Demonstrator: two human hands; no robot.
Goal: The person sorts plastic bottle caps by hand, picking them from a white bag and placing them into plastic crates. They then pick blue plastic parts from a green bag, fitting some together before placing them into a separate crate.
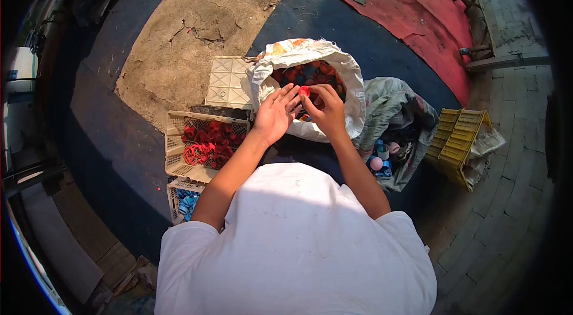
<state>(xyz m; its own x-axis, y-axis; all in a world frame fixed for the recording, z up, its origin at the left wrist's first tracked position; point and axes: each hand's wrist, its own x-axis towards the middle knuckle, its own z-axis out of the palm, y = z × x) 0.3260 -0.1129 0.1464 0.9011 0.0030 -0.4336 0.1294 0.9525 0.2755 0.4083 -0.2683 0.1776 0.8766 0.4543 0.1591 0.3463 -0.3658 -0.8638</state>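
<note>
My right hand (328, 111) pinches a small red plastic cap (304, 90) between thumb and fingers. Beside it, my left hand (276, 117) is held palm up with its fingers stretched out, fingertips close to the cap. Both hands are over the mouth of a white woven sack (354, 97) with a rolled-down rim. Inside the sack lies a heap of caps (310, 70), mostly red and dark with some orange and blue; my hands hide part of it.
Left of the sack, a beige crate (175, 160) holds red plastic pieces; another crate (174, 198) below holds blue ones. A pale crate (228, 82) stands behind. To the right are a grey-green sack (382, 97) with mixed items and a yellow crate (453, 139).
</note>
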